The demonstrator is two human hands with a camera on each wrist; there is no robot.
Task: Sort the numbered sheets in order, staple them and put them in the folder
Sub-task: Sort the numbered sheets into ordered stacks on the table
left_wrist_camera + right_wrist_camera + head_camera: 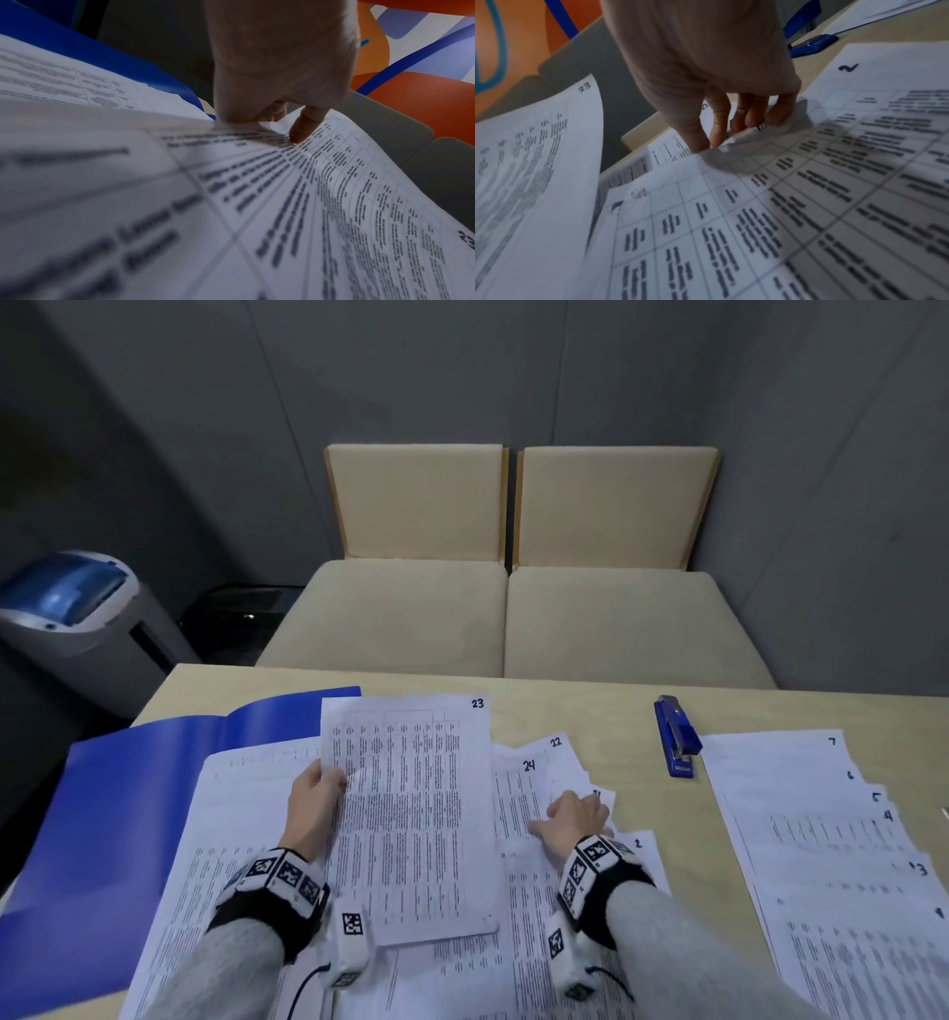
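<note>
Showing, head view: left hand (316,793) clamped on the left edge of sheet 23 (416,814), its long axis running away from the person. The right hand (575,819) is just right of it, and the ordered fan (801,788) lies farther right, nearer that hand.
Left wrist: thumb and fingers (300,125) pinch sheet 23.
Right wrist: fingers (782,113) curl on and pinch a loose sheet's (744,162) crumpled corner.

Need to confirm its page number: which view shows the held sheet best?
Head view: sheet 23 shows whole, number legible, left hand pinching its edge. Left wrist shows it close, blurred, number cropped. Right wrist shows a curved part, number readable.
</note>
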